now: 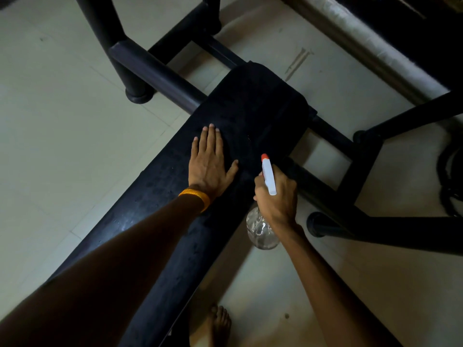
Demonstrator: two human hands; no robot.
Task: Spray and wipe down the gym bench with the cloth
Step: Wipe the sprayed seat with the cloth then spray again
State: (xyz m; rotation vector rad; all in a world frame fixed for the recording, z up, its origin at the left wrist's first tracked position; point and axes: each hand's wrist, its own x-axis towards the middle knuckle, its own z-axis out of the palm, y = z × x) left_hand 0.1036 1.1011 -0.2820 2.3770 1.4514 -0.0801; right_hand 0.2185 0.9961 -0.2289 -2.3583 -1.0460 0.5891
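A black padded gym bench [160, 221] runs from the lower left toward the centre. A dark cloth [260, 106] lies draped over its far end. My left hand [209, 162], with an orange band at the wrist, rests flat with straight fingers on the near part of the cloth. My right hand [275, 194] grips the neck of a clear spray bottle [261, 232]. The bottle's white head with a red nozzle [267, 171] points at the cloth. The bottle body hangs beside the bench's right edge.
The black tubular frame [155, 73] of the bench crosses behind the pad, with a foot cap [137, 96] on the pale tiled floor. More frame bars [360, 221] lie to the right. A dark coiled cable [451, 181] is at the right edge. A bare foot [218, 324] stands below the bench.
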